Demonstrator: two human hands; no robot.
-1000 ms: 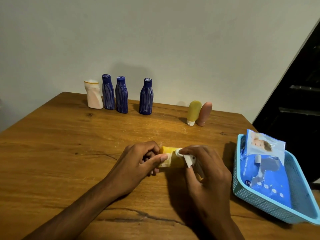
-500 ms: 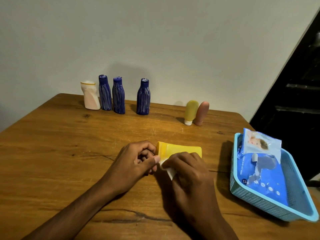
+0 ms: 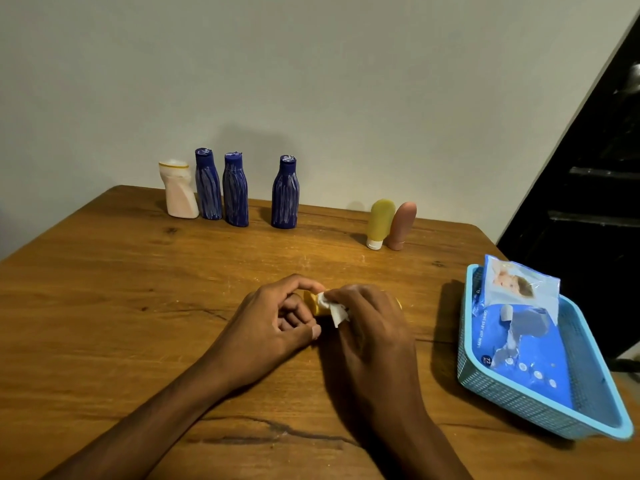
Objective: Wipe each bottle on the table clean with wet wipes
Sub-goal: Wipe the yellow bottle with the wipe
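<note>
Your fingers (image 3: 298, 318) on the left hand (image 3: 266, 327) curl round the cap end of the yellow bottle (image 3: 316, 304), which lies on its side on the wooden surface (image 3: 138, 289) between your hands, while the right hand (image 3: 375, 327) closes over its body, pinching the white wet wipe (image 3: 332, 308) against it. Work from the broad body down to the cap and its seam (grime likely hides there), turning the bottle with the left hand so every face meets the wipe. The blue basket (image 3: 502, 393) holds the wipes pack (image 3: 519, 327); six bottles stand at the far edge.
</note>
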